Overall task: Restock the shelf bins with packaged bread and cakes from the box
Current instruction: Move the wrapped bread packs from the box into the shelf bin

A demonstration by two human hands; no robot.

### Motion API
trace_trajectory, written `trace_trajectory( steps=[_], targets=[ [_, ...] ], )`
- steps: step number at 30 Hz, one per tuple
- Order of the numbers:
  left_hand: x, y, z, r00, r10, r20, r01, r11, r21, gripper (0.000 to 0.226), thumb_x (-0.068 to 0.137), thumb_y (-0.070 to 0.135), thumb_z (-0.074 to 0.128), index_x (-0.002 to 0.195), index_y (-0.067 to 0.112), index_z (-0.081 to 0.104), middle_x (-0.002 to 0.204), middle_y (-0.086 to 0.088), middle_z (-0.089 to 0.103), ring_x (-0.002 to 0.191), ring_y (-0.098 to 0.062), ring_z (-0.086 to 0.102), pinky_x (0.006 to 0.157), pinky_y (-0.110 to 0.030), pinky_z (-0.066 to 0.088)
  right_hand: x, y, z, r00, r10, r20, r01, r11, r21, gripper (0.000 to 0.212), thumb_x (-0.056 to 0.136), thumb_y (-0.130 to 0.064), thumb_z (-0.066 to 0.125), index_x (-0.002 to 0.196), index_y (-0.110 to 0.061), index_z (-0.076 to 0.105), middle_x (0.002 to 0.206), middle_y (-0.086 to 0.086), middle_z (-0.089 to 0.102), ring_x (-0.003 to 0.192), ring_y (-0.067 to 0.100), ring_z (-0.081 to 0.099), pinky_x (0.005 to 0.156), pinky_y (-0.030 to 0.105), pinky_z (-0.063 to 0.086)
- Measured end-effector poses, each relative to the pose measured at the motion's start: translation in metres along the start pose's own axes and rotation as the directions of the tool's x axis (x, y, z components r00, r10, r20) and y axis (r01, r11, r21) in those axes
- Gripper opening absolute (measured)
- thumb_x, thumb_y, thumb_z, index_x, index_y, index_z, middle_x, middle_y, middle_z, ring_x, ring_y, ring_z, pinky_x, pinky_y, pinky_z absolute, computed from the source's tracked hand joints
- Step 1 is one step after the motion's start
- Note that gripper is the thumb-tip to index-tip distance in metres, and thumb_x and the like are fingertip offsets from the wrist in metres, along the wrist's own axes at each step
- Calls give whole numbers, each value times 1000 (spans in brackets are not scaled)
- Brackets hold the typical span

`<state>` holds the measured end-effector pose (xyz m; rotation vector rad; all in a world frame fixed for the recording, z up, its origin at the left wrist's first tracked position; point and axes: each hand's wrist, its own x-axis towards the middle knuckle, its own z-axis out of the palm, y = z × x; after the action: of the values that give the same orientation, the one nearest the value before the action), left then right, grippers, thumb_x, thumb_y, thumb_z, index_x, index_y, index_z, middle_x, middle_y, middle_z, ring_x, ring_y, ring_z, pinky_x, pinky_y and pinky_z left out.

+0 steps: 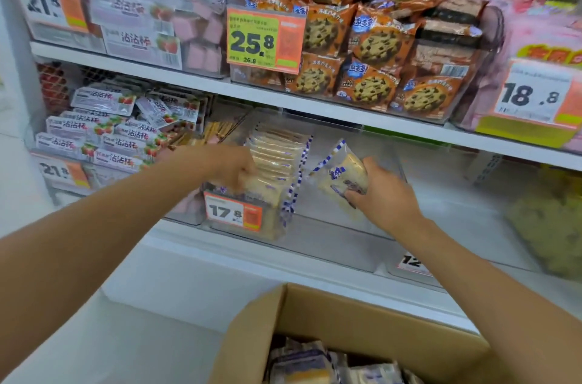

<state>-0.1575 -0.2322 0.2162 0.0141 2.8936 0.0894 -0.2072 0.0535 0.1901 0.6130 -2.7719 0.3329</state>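
Cookie packets (374,46) sit right of strawberry snack boxes (141,43), behind a 25.8 price tag (264,38).

Both forearms are bare and reach forward. The left forearm (110,226) runs from the lower left up towards the middle. The left hand (234,168) is knuckles up with its fingers curled downward, though motion blur hides whether they grip anything. The right forearm (472,273) comes in from the lower right. The right hand (382,191) grips a packet (341,177), fingers curled around its lower edge.

L hand (234,168), R hand (385,194), both forearms (94,242) bare; L blurred, detail unsure.
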Motion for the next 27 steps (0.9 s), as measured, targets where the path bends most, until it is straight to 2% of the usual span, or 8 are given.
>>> trace_trajectory(
  steps=[2,6,9,12,14,17,20,27],
  targets=[
    [6,1,3,1000,-1,31,1,1000,-14,67,88,24,67,148,27,39,151,-2,40,130,-26,48,108,-41,42,5,-1,7,999,20,37,-22,999,32,44,85,-39,67,116,-20,43,103,7,64,94,33,62,71,37,48],
    [4,23,22,990,72,-124,-79,995,-53,59,103,44,32,156,29,12,165,1,2,151,-20,3,121,-47,5,12,-2,14,996,45,79,-48,998,41,46,84,-39,70,117,-19,43,92,3,57,87,30,58,65,33,40],
    [4,26,48,996,74,40,-72,996,-59,57,103,51,13,155,35,-4,163,6,-15,150,-15,-15,120,-50,-5,22,2,15,992,85,88,-90,994,60,44,83,-32,70,114,-14,44,90,4,55,78,28,52,65,34,43],
    [11,25,38,992,47,-115,-71,974,-217,59,102,56,18,155,36,4,163,8,-10,149,-14,-15,118,-50,-9,43,10,17,984,126,124,-132,990,45,41,79,-29,70,106,-12,45,93,7,61,84,29,61,69,38,53],
    [23,25,39,978,23,-208,-64,979,-194,61,99,60,18,155,38,3,164,4,-12,149,-15,-16,117,-49,-12,65,9,24,979,128,159,-130,992,-1,43,75,-28,71,105,-13,43,94,9,61,88,31,62,71,39,53],
    [40,23,55,988,3,-153,-11,998,-54,64,97,63,11,154,37,-5,163,4,-16,149,-15,-19,117,-50,-13,100,9,45,982,115,149,-98,988,-118,53,77,-26,69,121,-16,41,102,10,58,99,32,60,82,40,47],
    [45,20,62,982,-1,-190,-5,999,-35,65,96,65,8,153,39,-7,163,3,-16,149,-15,-19,118,-50,-13,131,17,83,974,131,186,-59,935,-348,64,82,-38,67,135,-18,36,117,11,54,111,30,50,98,43,35],
    [42,20,64,975,2,-222,-6,1000,-16,66,93,66,2,152,41,-14,162,5,-19,148,-14,-22,119,-48,-13,156,32,119,985,34,-172,-106,897,-429,73,76,-25,72,140,-21,37,138,13,39,128,33,37,107,48,26]
  ],
)
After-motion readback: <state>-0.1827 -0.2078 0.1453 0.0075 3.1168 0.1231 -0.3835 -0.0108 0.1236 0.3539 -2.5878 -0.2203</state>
